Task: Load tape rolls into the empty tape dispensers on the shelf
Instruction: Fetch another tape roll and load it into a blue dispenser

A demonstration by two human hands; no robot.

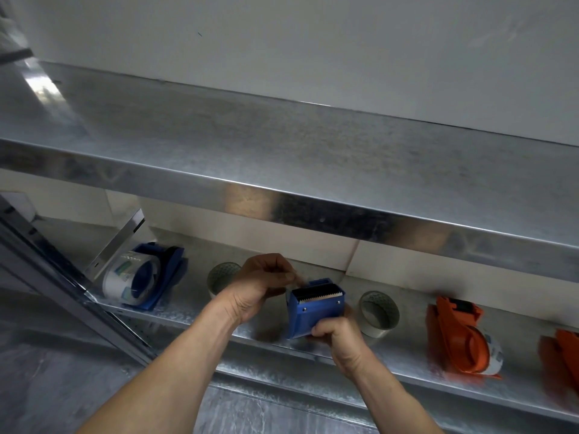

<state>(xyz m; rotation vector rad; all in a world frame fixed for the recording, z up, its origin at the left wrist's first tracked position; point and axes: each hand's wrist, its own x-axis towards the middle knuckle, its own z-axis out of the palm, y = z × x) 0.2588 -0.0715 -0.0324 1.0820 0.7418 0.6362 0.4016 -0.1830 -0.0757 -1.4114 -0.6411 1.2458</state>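
A blue tape dispenser (315, 310) with a toothed metal blade is held over the lower metal shelf (407, 352). My right hand (340, 338) grips its lower end. My left hand (261, 285) pinches a thin clear strip of tape at the blade's upper left. Two loose clear tape rolls stand on the shelf: one (221, 276) behind my left hand, another (379, 313) right of the dispenser. A loaded blue dispenser (142, 277) lies at the left. A loaded orange dispenser (463, 335) lies at the right, with a second orange one (564, 355) cut off by the frame edge.
An upper metal shelf (282, 158) juts out above the lower one, its front lip hanging over the work area. A slanted metal upright (62, 286) runs down the left. A white wall rises behind. Grey floor shows below.
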